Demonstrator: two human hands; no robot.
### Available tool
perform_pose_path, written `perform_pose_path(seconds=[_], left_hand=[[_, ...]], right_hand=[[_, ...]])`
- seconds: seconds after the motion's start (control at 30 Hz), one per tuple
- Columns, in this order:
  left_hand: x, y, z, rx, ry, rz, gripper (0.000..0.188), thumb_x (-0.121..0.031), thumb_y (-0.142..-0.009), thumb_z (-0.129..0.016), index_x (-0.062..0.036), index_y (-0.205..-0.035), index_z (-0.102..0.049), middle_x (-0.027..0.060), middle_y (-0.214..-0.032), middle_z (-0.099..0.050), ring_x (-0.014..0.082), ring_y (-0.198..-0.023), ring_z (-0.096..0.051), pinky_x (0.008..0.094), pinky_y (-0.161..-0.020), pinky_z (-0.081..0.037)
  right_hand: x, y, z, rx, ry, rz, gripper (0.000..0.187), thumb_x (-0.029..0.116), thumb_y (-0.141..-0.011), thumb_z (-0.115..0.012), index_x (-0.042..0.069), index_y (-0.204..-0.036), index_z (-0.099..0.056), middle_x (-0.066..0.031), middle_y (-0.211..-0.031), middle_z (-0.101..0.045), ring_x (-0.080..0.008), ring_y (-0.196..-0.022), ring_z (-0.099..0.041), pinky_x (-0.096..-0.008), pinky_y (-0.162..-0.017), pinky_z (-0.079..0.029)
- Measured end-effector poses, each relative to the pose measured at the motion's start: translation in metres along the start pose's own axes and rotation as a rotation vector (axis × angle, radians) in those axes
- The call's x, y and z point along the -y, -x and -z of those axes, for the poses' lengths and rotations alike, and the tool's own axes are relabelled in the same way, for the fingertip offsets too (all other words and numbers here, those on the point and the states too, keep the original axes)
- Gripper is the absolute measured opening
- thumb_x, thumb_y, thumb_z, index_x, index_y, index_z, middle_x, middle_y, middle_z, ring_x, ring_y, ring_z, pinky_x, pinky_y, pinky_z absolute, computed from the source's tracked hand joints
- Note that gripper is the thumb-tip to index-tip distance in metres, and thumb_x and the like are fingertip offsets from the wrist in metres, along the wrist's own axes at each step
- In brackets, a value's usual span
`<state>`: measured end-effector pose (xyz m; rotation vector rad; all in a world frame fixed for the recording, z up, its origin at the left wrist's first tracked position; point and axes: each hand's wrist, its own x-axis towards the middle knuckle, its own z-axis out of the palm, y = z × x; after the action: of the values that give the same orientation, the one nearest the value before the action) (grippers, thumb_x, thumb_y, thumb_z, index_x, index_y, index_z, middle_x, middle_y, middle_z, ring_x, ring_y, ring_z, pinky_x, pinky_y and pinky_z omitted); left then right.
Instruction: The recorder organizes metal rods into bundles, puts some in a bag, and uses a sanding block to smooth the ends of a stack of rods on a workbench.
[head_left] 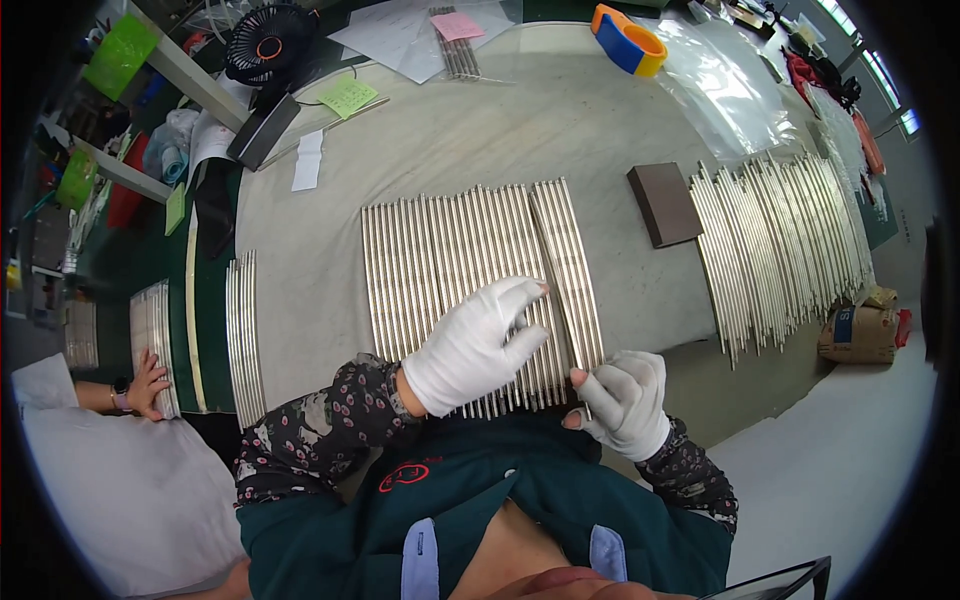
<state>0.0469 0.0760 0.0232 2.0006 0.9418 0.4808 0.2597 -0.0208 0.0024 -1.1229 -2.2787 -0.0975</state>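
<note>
Thin silvery metal rods lie side by side in a row on the grey cloth in front of me. My left hand, in a white glove, rests over the middle of this row, its thumb and fingers apart with nothing held between them. A few rods at the row's right side stand slightly apart from the others. At their near ends is my right hand, also gloved, with bare fingertips showing. Its fingers are closed around the near end of a rod, partly hidden by the glove.
More rods lie to the right beside a dark brown block. A small rod bundle is at the left, near another person's hand. Farther back are a tape roll, plastic bags and a black fan.
</note>
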Motion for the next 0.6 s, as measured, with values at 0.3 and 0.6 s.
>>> perform_pose_path(seconds=[0.3,0.6], left_hand=[[-0.014,-0.056,-0.011,-0.235,1.275,0.576,0.031,-0.018,-0.099,-0.045,-0.0018,-0.125,-0.039,0.0114,-0.1,-0.06,0.0208,-0.084,-0.063,0.0296,-0.069,-0.053],[-0.043,-0.072,0.03,0.092,0.567,0.089,0.024,-0.014,-0.097,-0.048,-0.0019,-0.117,-0.051,-0.0002,-0.076,-0.054,0.0073,-0.061,-0.05,0.022,-0.055,-0.044]], right_hand=[[0.022,-0.032,-0.001,-0.211,0.001,0.068,0.036,0.034,-0.084,-0.064,0.005,-0.105,-0.061,-0.0009,-0.081,-0.053,-0.0181,-0.074,-0.051,-0.0309,-0.064,-0.044],[-0.069,-0.058,0.018,-0.18,0.284,-0.475,0.063,0.014,-0.067,-0.069,0.0,-0.126,-0.049,-0.0212,-0.124,-0.049,-0.035,-0.113,-0.049,-0.0412,-0.09,-0.041]])
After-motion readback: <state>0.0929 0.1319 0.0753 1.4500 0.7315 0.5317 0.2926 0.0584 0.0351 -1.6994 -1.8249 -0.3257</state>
